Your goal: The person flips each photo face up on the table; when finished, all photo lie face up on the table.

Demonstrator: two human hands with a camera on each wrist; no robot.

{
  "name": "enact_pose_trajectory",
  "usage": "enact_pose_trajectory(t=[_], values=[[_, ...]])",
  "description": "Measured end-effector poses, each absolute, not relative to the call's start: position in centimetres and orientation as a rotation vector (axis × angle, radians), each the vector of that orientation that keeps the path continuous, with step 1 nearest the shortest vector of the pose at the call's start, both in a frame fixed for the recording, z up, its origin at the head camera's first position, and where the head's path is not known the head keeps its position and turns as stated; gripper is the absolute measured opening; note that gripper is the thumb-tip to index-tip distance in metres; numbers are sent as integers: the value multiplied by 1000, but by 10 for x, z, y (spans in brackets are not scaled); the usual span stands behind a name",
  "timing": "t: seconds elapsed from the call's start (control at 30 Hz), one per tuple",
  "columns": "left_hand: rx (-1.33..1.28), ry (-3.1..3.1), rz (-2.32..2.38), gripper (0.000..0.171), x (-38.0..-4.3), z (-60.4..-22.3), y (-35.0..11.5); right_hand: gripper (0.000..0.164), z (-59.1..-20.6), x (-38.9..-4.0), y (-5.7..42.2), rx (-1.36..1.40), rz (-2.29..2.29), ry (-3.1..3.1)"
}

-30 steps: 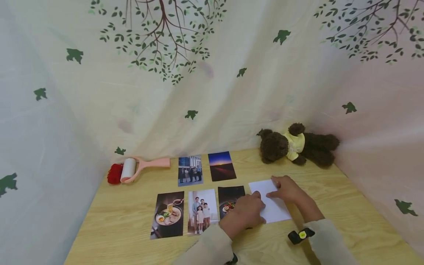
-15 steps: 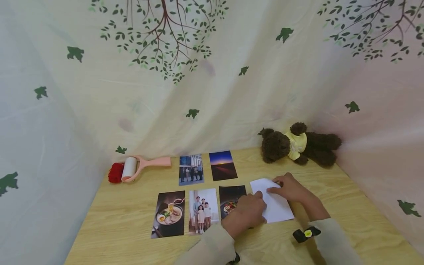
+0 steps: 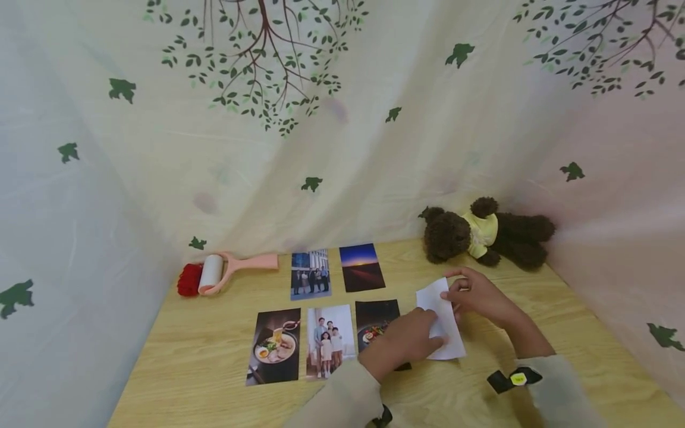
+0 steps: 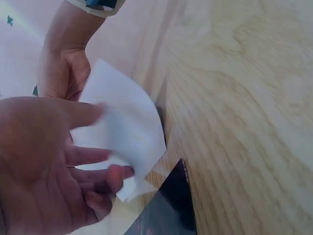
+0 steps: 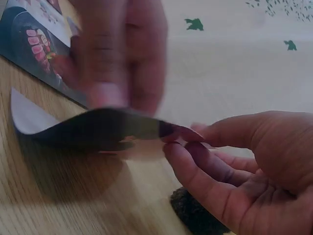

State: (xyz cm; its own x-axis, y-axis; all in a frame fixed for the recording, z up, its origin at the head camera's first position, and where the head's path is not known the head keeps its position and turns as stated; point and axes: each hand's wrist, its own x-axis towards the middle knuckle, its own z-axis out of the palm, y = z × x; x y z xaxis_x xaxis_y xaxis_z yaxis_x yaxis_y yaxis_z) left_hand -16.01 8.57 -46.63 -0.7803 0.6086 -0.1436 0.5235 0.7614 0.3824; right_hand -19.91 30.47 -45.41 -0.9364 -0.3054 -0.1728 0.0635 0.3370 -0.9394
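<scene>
A photo print with its white back up stands lifted and bowed at the table's right. The thumb and fingers of my right hand pinch its far right corner; the right wrist view shows the dark printed underside. On the print's left part lie the fingers of my left hand, blurred in both wrist views and loosely spread over the white back. Beneath my left hand, a dark food photo is partly covered.
A noodle-bowl photo and a family photo lie left in the front row. Behind them are a group photo and a sunset photo. A pink-handled roller and a brown teddy bear lie along the back.
The print lay flat, then its right side rose; now it is bowed up and tilted left in my right hand's pinch. My left hand has shifted slightly right.
</scene>
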Motion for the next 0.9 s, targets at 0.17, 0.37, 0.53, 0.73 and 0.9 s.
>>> enact_pose_trajectory(t=[0.17, 0.37, 0.53, 0.73, 0.9], values=[[684, 2391, 1061, 58, -169, -469, 81, 67, -450, -199, 291, -158, -1654, 2338], [525, 2252, 1343, 60, -171, -470, 75, 63, -460, -200, 278, -134, -1643, 2319], [544, 2402, 1312, 48, -171, -471, 68, 46, -479, -198, 272, -256, -1458, 2441], [604, 2511, 1216, 40, -166, -458, 52, 37, -491, -196, 263, -354, -1156, 2595], [703, 2599, 1123, 40, -161, -448, 29, 38, -488, -189, 262, -306, -1182, 2575]])
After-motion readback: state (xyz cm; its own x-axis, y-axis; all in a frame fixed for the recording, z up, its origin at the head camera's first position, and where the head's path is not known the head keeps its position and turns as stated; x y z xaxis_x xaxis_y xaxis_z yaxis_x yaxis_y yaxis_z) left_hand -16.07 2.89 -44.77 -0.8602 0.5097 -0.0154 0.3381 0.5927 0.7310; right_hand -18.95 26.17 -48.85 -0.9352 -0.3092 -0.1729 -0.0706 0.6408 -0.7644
